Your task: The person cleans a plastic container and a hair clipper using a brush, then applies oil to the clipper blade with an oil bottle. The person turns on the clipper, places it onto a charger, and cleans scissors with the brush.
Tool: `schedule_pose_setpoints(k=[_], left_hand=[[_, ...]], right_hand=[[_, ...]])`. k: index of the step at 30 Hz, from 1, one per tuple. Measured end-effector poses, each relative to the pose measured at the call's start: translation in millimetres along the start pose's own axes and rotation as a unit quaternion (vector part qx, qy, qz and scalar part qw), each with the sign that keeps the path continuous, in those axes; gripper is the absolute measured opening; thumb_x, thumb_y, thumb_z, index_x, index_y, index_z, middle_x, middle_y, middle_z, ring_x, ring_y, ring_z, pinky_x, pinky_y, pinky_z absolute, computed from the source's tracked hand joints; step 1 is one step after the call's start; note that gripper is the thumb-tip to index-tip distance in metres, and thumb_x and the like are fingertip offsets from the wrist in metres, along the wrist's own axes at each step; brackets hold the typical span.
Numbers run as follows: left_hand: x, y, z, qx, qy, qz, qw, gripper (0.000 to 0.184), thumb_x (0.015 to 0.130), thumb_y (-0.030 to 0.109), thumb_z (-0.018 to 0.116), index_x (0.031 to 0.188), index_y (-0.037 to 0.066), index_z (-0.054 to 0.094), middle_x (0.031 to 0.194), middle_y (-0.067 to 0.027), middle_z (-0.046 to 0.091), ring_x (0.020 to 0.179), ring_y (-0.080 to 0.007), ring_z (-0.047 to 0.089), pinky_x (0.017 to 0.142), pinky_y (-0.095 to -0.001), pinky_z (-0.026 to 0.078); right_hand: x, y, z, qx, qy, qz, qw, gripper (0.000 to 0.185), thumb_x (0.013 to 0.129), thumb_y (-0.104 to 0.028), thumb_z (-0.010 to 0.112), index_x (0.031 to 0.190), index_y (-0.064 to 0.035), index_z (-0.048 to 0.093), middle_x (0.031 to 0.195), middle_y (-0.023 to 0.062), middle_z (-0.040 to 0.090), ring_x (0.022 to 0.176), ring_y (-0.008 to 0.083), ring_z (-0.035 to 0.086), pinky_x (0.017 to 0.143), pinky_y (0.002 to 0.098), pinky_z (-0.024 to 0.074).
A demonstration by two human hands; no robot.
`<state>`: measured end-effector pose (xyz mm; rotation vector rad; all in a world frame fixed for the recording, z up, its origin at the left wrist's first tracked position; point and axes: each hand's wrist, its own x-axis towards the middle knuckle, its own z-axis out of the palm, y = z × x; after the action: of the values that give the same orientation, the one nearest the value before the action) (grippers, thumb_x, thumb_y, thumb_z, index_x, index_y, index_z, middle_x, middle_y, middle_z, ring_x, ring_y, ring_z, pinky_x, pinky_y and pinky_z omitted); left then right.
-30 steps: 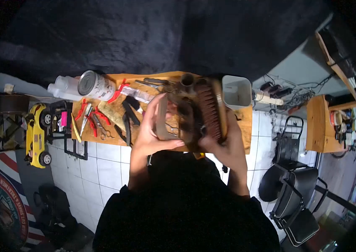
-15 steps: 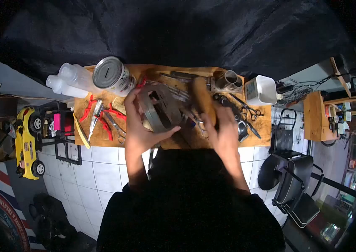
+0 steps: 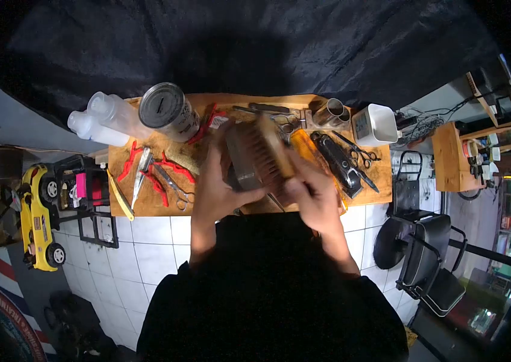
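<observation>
Above the middle of the wooden tabletop, my left hand [image 3: 212,190] is wrapped round a grey box-like case [image 3: 243,160]; its exact kind I cannot make out. My right hand [image 3: 314,196] grips a wooden-backed brush [image 3: 278,151], slightly blurred, its dark bristles turned toward the case and apparently touching it. Behind my right hand lie an orange comb-like piece [image 3: 306,145] and a black hair clipper [image 3: 337,166]. Left of my left hand are scissors [image 3: 174,188] and red-handled clips [image 3: 162,172].
A lidded can [image 3: 168,111] and clear plastic bottles [image 3: 104,117] stand at the back left. Metal cups [image 3: 331,111] and a white container [image 3: 375,125] are at the back right. More scissors [image 3: 361,157] lie at right, and a yellow-handled razor [image 3: 119,193] at left.
My right hand has brought the brush left, bristles against the case. The case has turned in my left hand. The orange piece and clipper behind my right hand are now more visible.
</observation>
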<state>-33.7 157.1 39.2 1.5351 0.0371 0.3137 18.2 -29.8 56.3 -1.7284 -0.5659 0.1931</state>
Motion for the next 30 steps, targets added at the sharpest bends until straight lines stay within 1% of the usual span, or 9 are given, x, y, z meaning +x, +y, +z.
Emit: schedule_pose_setpoints(k=[5, 7, 12, 18, 22, 24, 26, 28, 30], left_hand=[[4.5, -17.0, -16.5, -0.080, -0.008, 0.115, 0.990, 0.112, 0.054, 0.006, 0.088, 0.143, -0.003, 0.021, 0.136, -0.0142, 0.041, 0.129, -0.0253, 0.042, 0.110, -0.0402, 0.033], [8.5, -7.8, -19.7, -0.126, -0.018, 0.069, 0.989, 0.113, 0.055, 0.006, 0.088, 0.144, -0.003, 0.020, 0.137, -0.0133, 0.040, 0.129, -0.0240, 0.041, 0.110, -0.0391, 0.032], [21.0, 5.6, -1.1, -0.120, -0.076, 0.004, 0.990, 0.114, 0.057, 0.007, 0.086, 0.147, -0.001, 0.018, 0.142, -0.0126, 0.038, 0.130, -0.0200, 0.039, 0.109, -0.0345, 0.031], [24.6, -5.3, 0.5, -0.293, -0.067, 0.000, 0.954, 0.114, 0.059, 0.005, 0.083, 0.149, 0.003, 0.013, 0.140, -0.0098, 0.036, 0.131, -0.0231, 0.037, 0.108, -0.0405, 0.032], [33.6, -3.4, 0.0, -0.243, -0.073, -0.013, 0.967, 0.112, 0.061, 0.007, 0.081, 0.150, 0.002, 0.012, 0.139, -0.0082, 0.035, 0.130, -0.0213, 0.037, 0.104, -0.0382, 0.035], [34.0, -1.9, 12.1, -0.215, -0.101, 0.006, 0.971, 0.112, 0.061, 0.008, 0.081, 0.150, 0.003, 0.012, 0.139, -0.0080, 0.035, 0.128, -0.0197, 0.039, 0.101, -0.0358, 0.038], [28.7, -15.8, 3.7, -0.236, -0.107, 0.030, 0.965, 0.109, 0.065, 0.008, 0.079, 0.150, 0.003, 0.011, 0.140, -0.0110, 0.037, 0.127, -0.0203, 0.043, 0.099, -0.0363, 0.042], [34.5, -10.3, 5.8, -0.319, -0.050, 0.066, 0.944, 0.108, 0.066, 0.009, 0.078, 0.150, 0.003, 0.010, 0.140, -0.0126, 0.037, 0.126, -0.0219, 0.045, 0.099, -0.0373, 0.044], [38.2, 8.2, 0.9, -0.347, 0.096, -0.090, 0.928, 0.107, 0.067, 0.010, 0.077, 0.150, 0.005, 0.010, 0.140, -0.0143, 0.037, 0.128, -0.0264, 0.043, 0.102, -0.0399, 0.043]], right_hand=[[7.2, 18.6, -11.7, -0.230, 0.098, -0.093, 0.964, 0.042, 0.076, -0.009, 0.075, 0.113, 0.0059, 0.063, 0.081, 0.0157, 0.061, 0.067, 0.0216, 0.060, 0.059, 0.0309, 0.0470], [7.8, 8.1, -14.5, -0.183, 0.140, -0.029, 0.973, 0.044, 0.073, -0.006, 0.076, 0.113, 0.0055, 0.063, 0.083, 0.0150, 0.062, 0.071, 0.0205, 0.060, 0.063, 0.0303, 0.0478], [7.5, -15.6, -11.6, -0.138, 0.008, -0.105, 0.985, 0.050, 0.067, -0.009, 0.080, 0.112, 0.0064, 0.063, 0.088, 0.0156, 0.062, 0.075, 0.0239, 0.062, 0.070, 0.0304, 0.0492], [16.7, 6.7, -22.7, -0.195, 0.171, -0.041, 0.965, 0.045, 0.074, -0.002, 0.074, 0.117, 0.0024, 0.062, 0.086, 0.0157, 0.062, 0.074, 0.0222, 0.062, 0.067, 0.0298, 0.0490], [15.3, -3.2, -20.4, -0.083, 0.116, -0.090, 0.986, 0.051, 0.071, -0.006, 0.078, 0.118, 0.0026, 0.062, 0.086, 0.0144, 0.062, 0.074, 0.0205, 0.060, 0.066, 0.0302, 0.0468], [17.0, -4.3, -17.2, -0.158, 0.036, -0.119, 0.980, 0.051, 0.070, -0.010, 0.079, 0.116, 0.0045, 0.062, 0.083, 0.0151, 0.061, 0.071, 0.0226, 0.058, 0.066, 0.0322, 0.0472], [16.6, 5.5, -10.7, -0.137, 0.102, -0.052, 0.984, 0.048, 0.071, -0.010, 0.078, 0.116, 0.0017, 0.063, 0.081, 0.0152, 0.061, 0.067, 0.0235, 0.057, 0.065, 0.0321, 0.0475], [17.8, 9.6, -20.5, -0.223, 0.132, -0.074, 0.963, 0.048, 0.073, -0.006, 0.077, 0.119, -0.0006, 0.063, 0.083, 0.0161, 0.063, 0.065, 0.0207, 0.058, 0.063, 0.0288, 0.0478], [13.1, 10.0, -24.5, -0.157, 0.153, -0.027, 0.975, 0.048, 0.073, -0.005, 0.076, 0.119, 0.0006, 0.062, 0.083, 0.0150, 0.063, 0.066, 0.0183, 0.058, 0.064, 0.0267, 0.0474]])
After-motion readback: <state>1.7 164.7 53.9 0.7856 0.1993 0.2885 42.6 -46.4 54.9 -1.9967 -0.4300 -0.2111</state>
